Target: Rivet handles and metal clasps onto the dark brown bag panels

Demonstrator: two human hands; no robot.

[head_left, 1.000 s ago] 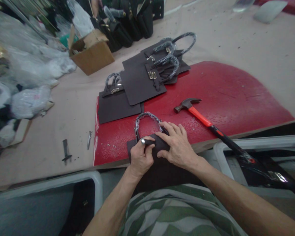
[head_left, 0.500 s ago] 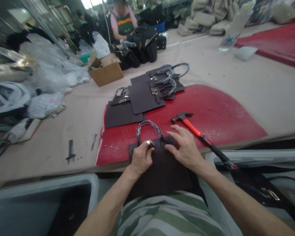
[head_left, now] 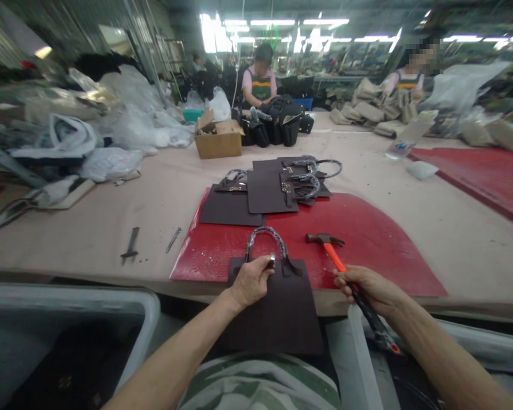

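Note:
A dark brown bag panel (head_left: 277, 319) lies in front of me, its lower part over the table edge against my body. Its curved handle (head_left: 267, 230), wrapped in clear plastic, stands at the top edge. My left hand (head_left: 251, 280) is closed in a pinch near the handle's base, with a small silvery metal piece (head_left: 272, 257) at the fingertips. To the right, my right hand (head_left: 365, 287) is wrapped round the handle of a claw hammer (head_left: 334, 256). The hammer's head rests on or just above a red mat (head_left: 376, 239); I cannot tell which.
Several dark panels with wrapped handles (head_left: 269, 191) lie stacked behind. Left are a T-shaped metal tool (head_left: 130, 246) and a thin metal rod (head_left: 173, 240). A cardboard box (head_left: 219, 142) stands farther back. Grey bins (head_left: 151, 307) flank me below the table. Two people sit across.
My right hand has left the bag panel and taken hold of the hammer. My left hand stays pinched at the panel's top. The view has tilted up.

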